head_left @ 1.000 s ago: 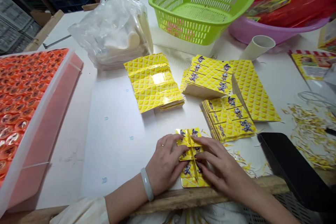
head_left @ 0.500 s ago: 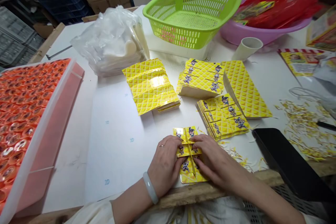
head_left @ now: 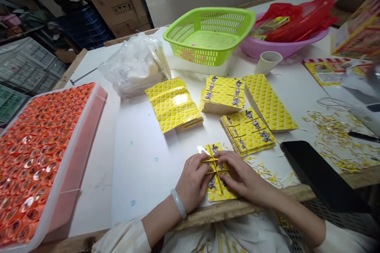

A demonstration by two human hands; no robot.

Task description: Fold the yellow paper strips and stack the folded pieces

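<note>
Pinching the yellow card [head_left: 223,195] from both sides, I hold it with bent fingers of my left hand [head_left: 190,184] and right hand [head_left: 245,176], seemingly to steady its raised middle.

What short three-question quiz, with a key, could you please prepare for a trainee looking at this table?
1. True or false: the left hand and the right hand both touch the same yellow card piece.

2. Multiple choice: what fills the translucent bin at the left?
A) blue bottles
B) orange round items
C) green spoons

3. Fill in the blank: the slotted basket beyond the yellow stacks is coloured ____.

Key: 1. True; 2. B; 3. green.
</note>
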